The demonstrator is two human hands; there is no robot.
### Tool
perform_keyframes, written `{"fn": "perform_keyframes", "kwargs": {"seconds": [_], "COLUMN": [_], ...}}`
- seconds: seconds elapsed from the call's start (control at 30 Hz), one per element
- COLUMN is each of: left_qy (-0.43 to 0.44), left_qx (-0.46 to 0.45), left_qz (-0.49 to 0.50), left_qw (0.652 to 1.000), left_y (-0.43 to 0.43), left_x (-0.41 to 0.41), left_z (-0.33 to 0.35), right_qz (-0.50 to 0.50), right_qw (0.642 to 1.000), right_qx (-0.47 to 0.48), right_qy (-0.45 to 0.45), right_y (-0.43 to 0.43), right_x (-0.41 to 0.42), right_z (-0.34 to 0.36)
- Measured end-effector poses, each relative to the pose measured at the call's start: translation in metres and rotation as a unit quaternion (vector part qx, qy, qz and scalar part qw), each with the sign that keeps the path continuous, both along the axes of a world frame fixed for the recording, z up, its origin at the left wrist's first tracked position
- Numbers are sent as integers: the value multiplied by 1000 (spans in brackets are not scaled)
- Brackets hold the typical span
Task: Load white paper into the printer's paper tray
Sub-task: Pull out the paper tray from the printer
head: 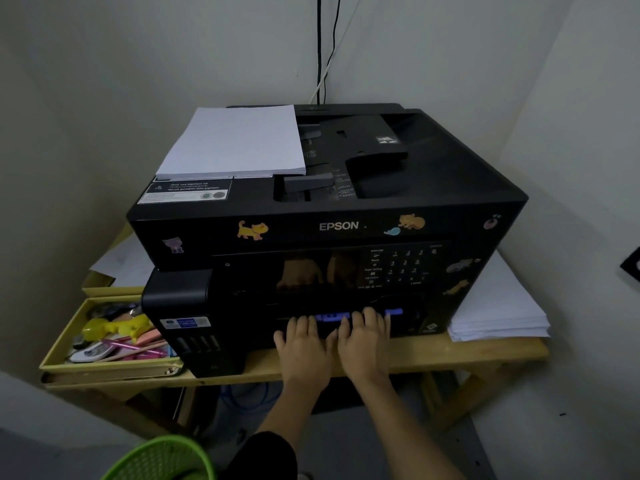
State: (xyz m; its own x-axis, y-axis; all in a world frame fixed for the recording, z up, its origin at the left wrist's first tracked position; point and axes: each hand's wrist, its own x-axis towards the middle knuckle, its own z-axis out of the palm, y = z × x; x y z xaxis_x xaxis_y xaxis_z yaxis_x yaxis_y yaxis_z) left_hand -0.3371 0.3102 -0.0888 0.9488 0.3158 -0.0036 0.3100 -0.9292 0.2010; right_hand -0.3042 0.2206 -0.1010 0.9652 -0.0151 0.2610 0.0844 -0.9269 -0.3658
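A black Epson printer [339, 226] with cat stickers stands on a wooden table [450, 353]. A stack of white paper [235, 142] lies on the left part of its top. Low on the printer's front is the paper tray [332, 317] with blue tabs. My left hand [303, 348] and my right hand [363, 337] rest side by side against the tray's front, fingers spread and pointing up over its edge. Whether the fingertips hook into the tray is hidden. Neither hand holds paper.
Another pile of white paper [498, 306] lies right of the printer. A yellow box [104, 367] with pens and small items sits to the left. A green basket [162, 459] is on the floor below. Cables [320, 46] run up the wall corner behind.
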Motion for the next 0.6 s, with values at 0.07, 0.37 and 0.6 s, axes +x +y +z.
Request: {"fn": "perform_keyframes", "kwargs": {"seconds": [0.07,0.37,0.6], "left_qy": [27,92,46], "left_qx": [-7,-51,6], "left_qz": [-7,-15,-75], "left_qw": [1000,994,996], "left_y": [4,15,6], "left_x": [5,-6,-46], "left_z": [5,6,3], "right_qz": [14,37,45], "right_qw": [1000,996,995], "right_qx": [-3,-61,-82], "right_qy": [9,46,-27], "right_y": [-3,-20,-34], "right_x": [2,-24,-55], "right_z": [3,7,-1]}}
